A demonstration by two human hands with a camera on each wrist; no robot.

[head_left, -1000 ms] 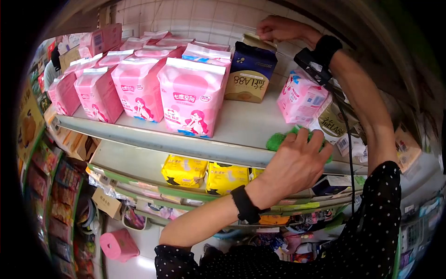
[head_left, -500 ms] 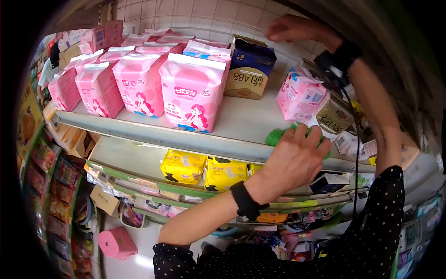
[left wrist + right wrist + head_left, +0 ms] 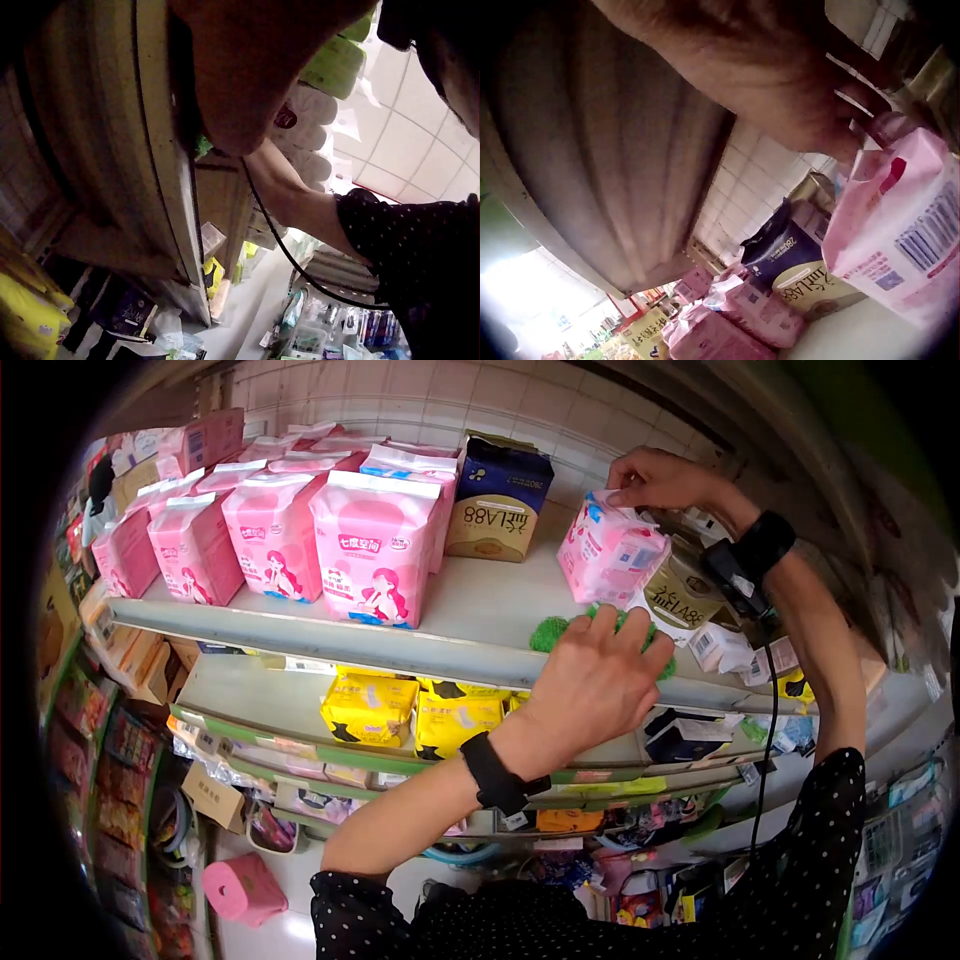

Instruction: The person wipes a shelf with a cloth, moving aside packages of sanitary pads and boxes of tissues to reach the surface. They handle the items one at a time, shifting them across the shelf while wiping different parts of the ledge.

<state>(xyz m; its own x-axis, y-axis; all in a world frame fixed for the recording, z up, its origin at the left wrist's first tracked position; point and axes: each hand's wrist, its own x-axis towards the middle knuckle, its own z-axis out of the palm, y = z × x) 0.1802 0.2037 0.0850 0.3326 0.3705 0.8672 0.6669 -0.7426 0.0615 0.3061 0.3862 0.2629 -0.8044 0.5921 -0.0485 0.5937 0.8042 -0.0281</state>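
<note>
My right hand (image 3: 660, 480) pinches the top of a pink pack (image 3: 612, 560) standing on the right part of the upper shelf (image 3: 480, 605). In the right wrist view the fingers lie at the folded top of that pink pack (image 3: 892, 232), above its barcode. My left hand (image 3: 595, 680) grips a fluffy green cloth (image 3: 548, 633) at the shelf's front edge, fingers curled over it. The left wrist view shows only a bit of the green cloth (image 3: 202, 146) beside the dark hand. Left of the held pack stands a navy and gold pack (image 3: 500, 500) with its print upside down.
Rows of pink packs (image 3: 368, 550) fill the upper shelf's left side. A gold pack (image 3: 680, 590) and small white packs (image 3: 720, 648) lie at the right. Yellow packs (image 3: 368, 708) sit one shelf lower. A black cable (image 3: 768, 750) hangs from my right wrist. A pink stool (image 3: 243, 890) stands below.
My right hand has left the navy and gold pack, come across to the right and taken hold of the pink pack's top. My left hand stays on the green cloth.
</note>
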